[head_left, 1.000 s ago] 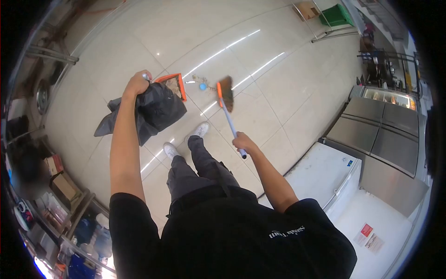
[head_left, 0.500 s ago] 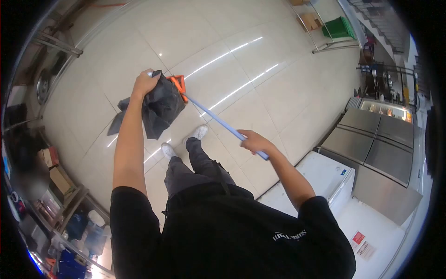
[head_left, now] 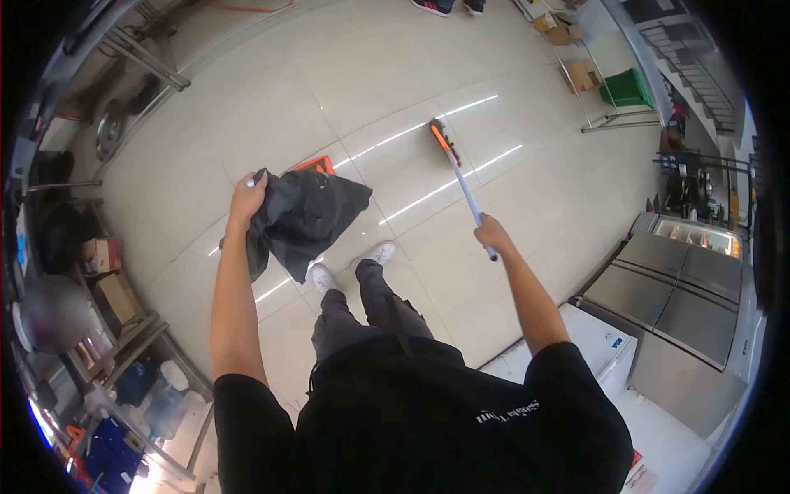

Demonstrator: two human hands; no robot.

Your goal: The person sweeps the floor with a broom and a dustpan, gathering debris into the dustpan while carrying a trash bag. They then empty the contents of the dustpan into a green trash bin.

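My right hand [head_left: 492, 234] is closed around the upper end of a light-blue broom handle. The broom [head_left: 465, 184] reaches away over the floor, and its orange head with dark bristles points toward the far side. Out to the left, my left hand [head_left: 247, 198] grips the edge of a black plastic bag [head_left: 317, 216]. A small pale, rounded tip shows at that hand, perhaps the end of a handle. Behind the bag an orange dustpan [head_left: 319, 165] shows only in part.
Pale glossy tiles [head_left: 395, 169] cover the floor. Metal racks with boxes stand left. A white chest freezer [head_left: 584, 337] and a steel refrigerator [head_left: 658, 288] line the right. A green bin [head_left: 627, 88] sits at a far rack. Another person's shoes [head_left: 434, 6] show at the top.
The broom head has moved away from the dustpan, to the right and farther out. The bag now hangs over more of the dustpan. Another person's shoes have come into view.
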